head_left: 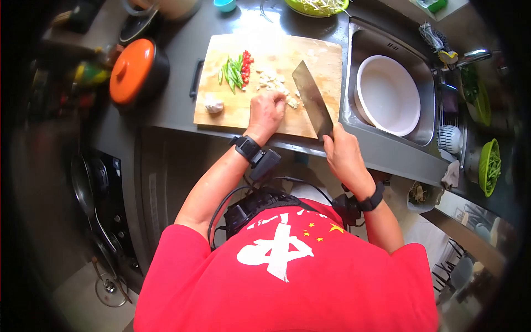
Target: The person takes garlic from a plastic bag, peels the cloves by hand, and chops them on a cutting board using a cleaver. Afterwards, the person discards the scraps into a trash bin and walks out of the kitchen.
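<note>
My right hand [345, 152] is wrapped round the handle of a cleaver [312, 97], whose broad blade points up and left over the right part of a wooden cutting board [326, 61]. On the board's near side, my left hand [266, 113] is closed with its fingers curled; whatever they pinch is hidden. Chopped garlic [271, 82] lies just beyond those fingers, with a few bits beside the fingertips. Sliced green pepper [232, 73] and chopped red pepper [246, 66] form two strips farther left. A garlic bulb [213, 104] sits at the board's near left corner.
To the right, a white basin [389, 95] stands in the metal sink [354, 55]. An orange-lidded pot [133, 71] is on the left counter. Bean sprouts fill a green bowl [318, 6] at the back, near a small blue bowl [224, 5]. Green vegetables lie in a green basket [489, 169].
</note>
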Motion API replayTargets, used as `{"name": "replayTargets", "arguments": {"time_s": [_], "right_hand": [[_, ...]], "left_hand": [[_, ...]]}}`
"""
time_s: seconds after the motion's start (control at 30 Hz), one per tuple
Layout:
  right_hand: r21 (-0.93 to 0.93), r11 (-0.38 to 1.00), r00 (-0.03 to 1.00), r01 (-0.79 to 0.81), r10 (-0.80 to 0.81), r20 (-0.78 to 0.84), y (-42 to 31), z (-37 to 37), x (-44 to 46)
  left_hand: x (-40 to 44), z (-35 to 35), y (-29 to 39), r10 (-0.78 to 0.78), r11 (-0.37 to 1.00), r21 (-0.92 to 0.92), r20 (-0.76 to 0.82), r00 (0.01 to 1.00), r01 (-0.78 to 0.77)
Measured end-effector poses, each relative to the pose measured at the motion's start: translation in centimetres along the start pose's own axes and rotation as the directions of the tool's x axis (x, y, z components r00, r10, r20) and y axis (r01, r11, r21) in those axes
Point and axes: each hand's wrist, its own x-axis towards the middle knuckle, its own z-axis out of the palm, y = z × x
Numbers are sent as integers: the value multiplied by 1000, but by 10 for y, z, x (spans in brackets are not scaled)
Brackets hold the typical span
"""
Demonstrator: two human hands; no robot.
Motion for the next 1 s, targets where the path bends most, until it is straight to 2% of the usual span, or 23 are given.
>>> {"name": "replayTargets", "arguments": {"time_s": [0.07,0.27,0.47,0.67,0.77,0.87,0.97,1.0], "right_hand": [[-20,1000,1000,-7,8,29,-6,-8,-10],[-233,968,991,92,-66,118,-10,-16,-29],[-325,943,984,66,-8,178,-16,-11,-28],[-273,961,977,43,16,211,-23,-12,-10],[-174,984,991,31,-8,131,0,-5,-7],[33,999,993,11,-15,121,17,-12,-10],[15,1000,996,9,-11,88,14,-28,-16],[-21,993,992,115,-114,55,21,-32,-17]], "left_hand": [[-1,-2,2,-4,1000,-9,-4,1000,4],[0,2,-2,23,1000,19,-34,999,-22],[0,0,1,21,998,62,-5,1000,-20],[1,3,1,17,996,91,-47,999,-13],[1,2,0,10,998,68,0,1000,-10],[-3,-3,5,-20,999,34,35,999,19],[-8,-5,0,-43,999,-11,10,999,43],[-9,-6,-1,-61,998,-30,-2,998,61]]}}
